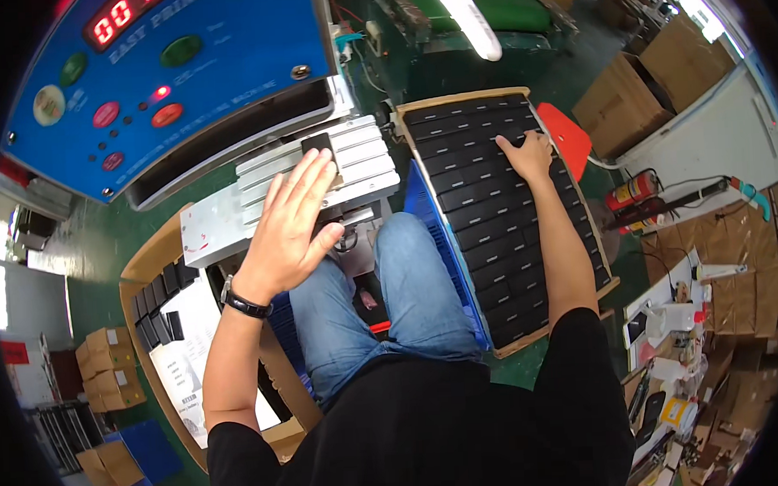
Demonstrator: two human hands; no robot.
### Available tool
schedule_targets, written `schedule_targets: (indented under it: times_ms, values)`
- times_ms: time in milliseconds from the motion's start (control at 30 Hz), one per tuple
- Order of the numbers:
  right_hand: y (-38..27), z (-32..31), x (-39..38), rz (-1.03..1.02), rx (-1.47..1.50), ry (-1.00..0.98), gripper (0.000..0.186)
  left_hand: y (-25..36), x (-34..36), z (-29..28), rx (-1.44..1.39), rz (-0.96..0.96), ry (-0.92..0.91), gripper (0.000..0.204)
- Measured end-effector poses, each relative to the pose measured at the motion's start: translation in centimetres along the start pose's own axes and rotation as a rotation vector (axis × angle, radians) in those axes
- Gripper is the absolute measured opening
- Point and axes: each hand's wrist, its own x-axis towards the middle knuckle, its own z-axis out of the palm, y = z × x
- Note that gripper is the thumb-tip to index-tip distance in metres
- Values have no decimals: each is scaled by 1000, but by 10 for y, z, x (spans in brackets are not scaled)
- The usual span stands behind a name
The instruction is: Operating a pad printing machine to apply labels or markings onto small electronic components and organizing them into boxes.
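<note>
Left hand, flat, gripping nothing, over a black block near the far edge of a metal bed, apparently positioning it; right hand half-curled, grip unclear, near the tray's far-right corner, likely needing a pinch next.

Single block at left fingertips, on machine bed; control panel ahead and leftward; carton behind and leftward. Right fingers over tray of blocks; fire extinguisher rightward and slightly behind.
</note>
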Motion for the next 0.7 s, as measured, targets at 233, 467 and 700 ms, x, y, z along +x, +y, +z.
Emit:
schedule_targets:
  times_ms: [233,467,700]
  values:
    - [-55,13,23,-28,-99,4,89,-5,-33,2,-159,14,283,46]
    - [-109,-31,-35,-507,535,93,51,-27,-25,-1,-281,-202,409,38]
    - [-219,-105,-144,-803,1019,-271,28,-41,21,-1,-472,-374,207,41]
